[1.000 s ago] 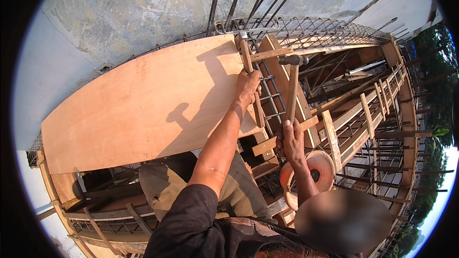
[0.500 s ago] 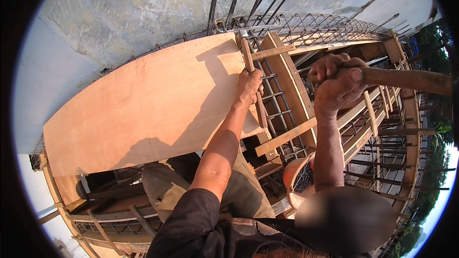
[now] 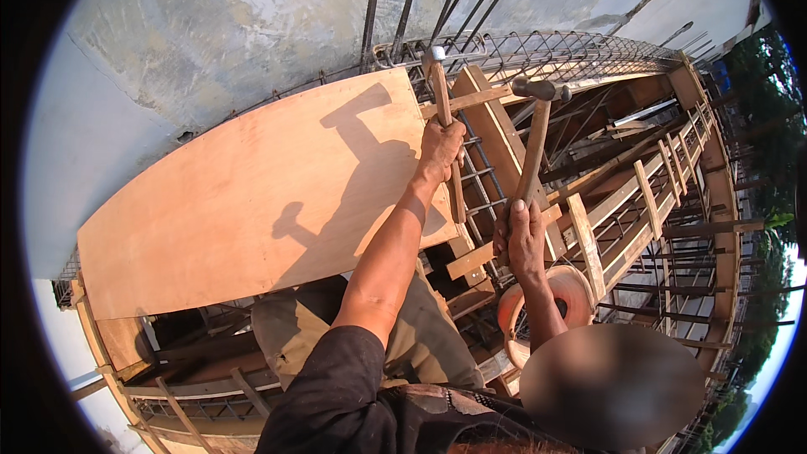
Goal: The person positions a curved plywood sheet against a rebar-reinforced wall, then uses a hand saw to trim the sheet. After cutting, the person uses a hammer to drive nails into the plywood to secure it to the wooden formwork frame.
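My left hand (image 3: 441,151) is wrapped round the wooden handle of a hatchet (image 3: 440,94) at the right edge of a plywood sheet (image 3: 210,202). The hatchet's metal head shows nearly edge-on, while its shadow on the sheet has a broad, axe-like outline. To the right, my right hand (image 3: 524,235) grips the lower handle of a hammer (image 3: 536,139). The hammer stands almost upright in view, its dark head at the far end, apart from the hatchet. Beneath my right forearm is an orange bucket (image 3: 578,292), its contents mostly hidden.
Timber formwork beams (image 3: 496,130) and crosspieces (image 3: 584,240) frame gaps to the right of the sheet. A long rebar cage (image 3: 580,49) runs along the plastered wall (image 3: 210,25), with several bare bars rising beside it. Open framing also lies below the sheet near my legs.
My right hand has come down and nearer my body from a raised position, swinging the hammer from pointing right to pointing away from me. The hatchet has shifted slightly, still in my left hand.
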